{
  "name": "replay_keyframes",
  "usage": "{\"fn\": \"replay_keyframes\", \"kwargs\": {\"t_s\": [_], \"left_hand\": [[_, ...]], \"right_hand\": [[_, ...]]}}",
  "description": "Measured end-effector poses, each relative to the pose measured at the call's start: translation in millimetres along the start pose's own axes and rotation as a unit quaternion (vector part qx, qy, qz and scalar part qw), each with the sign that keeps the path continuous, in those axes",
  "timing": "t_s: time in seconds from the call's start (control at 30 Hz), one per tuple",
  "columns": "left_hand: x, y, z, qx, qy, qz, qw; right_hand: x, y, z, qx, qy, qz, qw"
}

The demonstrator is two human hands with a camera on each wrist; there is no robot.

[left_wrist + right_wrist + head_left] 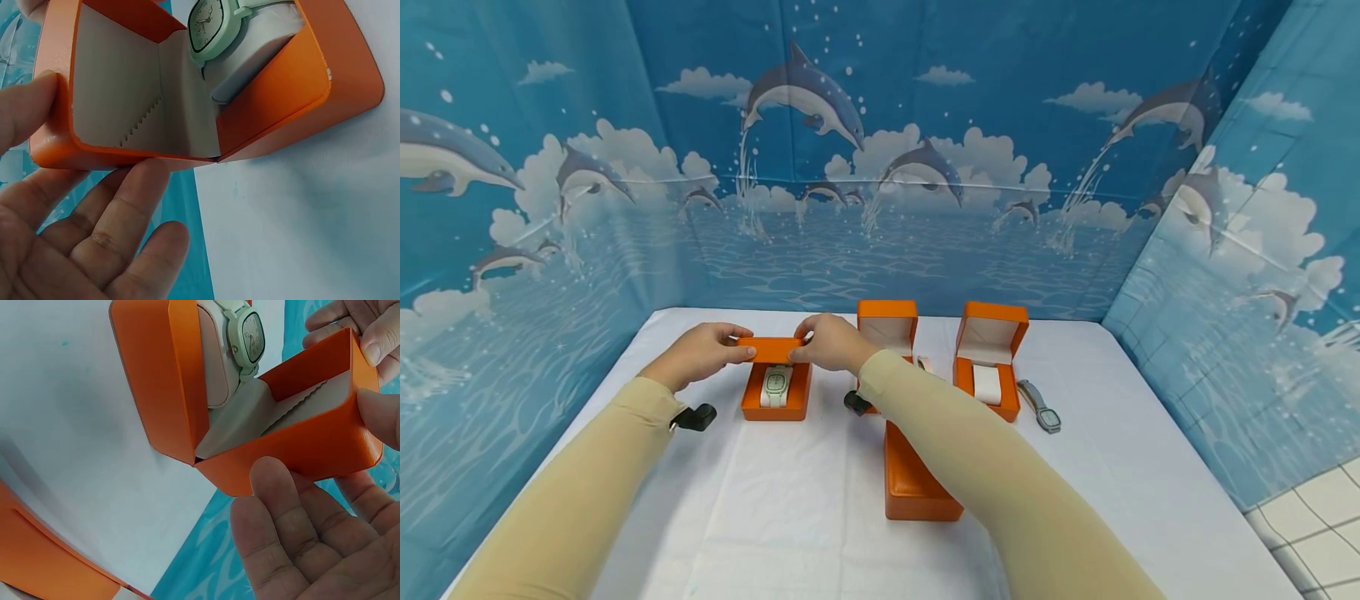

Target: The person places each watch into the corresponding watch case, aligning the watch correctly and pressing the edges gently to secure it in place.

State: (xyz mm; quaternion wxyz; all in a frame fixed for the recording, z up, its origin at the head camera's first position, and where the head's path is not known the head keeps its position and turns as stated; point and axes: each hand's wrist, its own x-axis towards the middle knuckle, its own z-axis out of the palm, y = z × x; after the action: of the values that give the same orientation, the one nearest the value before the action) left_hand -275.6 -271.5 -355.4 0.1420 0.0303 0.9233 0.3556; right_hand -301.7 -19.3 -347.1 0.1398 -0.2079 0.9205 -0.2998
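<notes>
An orange watch box stands at the left of the table with its lid raised. Inside it, a pale green watch is wrapped round a white cushion. My left hand pinches the lid's left end, thumb on the front and fingers behind. At the opposite end, my right hand grips the lid between thumb and fingers. Both wrist views show the lid's pale lining and the watch face beside it.
To the right stand two more open orange boxes, one partly behind my right sleeve, another holding a bare white cushion. A grey watch lies beside it. Nearer me, a shut orange box is partly covered by that sleeve. A dolphin-print curtain backs the table.
</notes>
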Motion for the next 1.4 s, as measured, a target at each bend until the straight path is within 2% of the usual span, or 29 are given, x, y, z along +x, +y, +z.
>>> {"fn": "replay_keyframes", "kwargs": {"t_s": [0.3, 0.6, 0.9, 1.4], "left_hand": [[-0.7, 1.5, -2.0, 0.005, -0.007, -0.003, 1.0000], [2.3, 1.6, -4.4, -0.009, -0.022, 0.003, 0.9997], [3.6, -0.8, -0.6, -0.014, -0.006, 0.003, 0.9999], [0.0, -2.0, -0.8, -0.005, -0.014, 0.003, 0.9999]], "right_hand": [[0.3, -3.0, -0.8, -0.020, -0.001, -0.003, 0.9998], [1.3, -6.4, 1.5, -0.032, -0.033, 0.008, 0.9989], [0.4, -7.8, 3.6, -0.077, -0.051, -0.004, 0.9957], [0.7, -8.5, 6.0, -0.123, -0.045, -0.013, 0.9913]]}}
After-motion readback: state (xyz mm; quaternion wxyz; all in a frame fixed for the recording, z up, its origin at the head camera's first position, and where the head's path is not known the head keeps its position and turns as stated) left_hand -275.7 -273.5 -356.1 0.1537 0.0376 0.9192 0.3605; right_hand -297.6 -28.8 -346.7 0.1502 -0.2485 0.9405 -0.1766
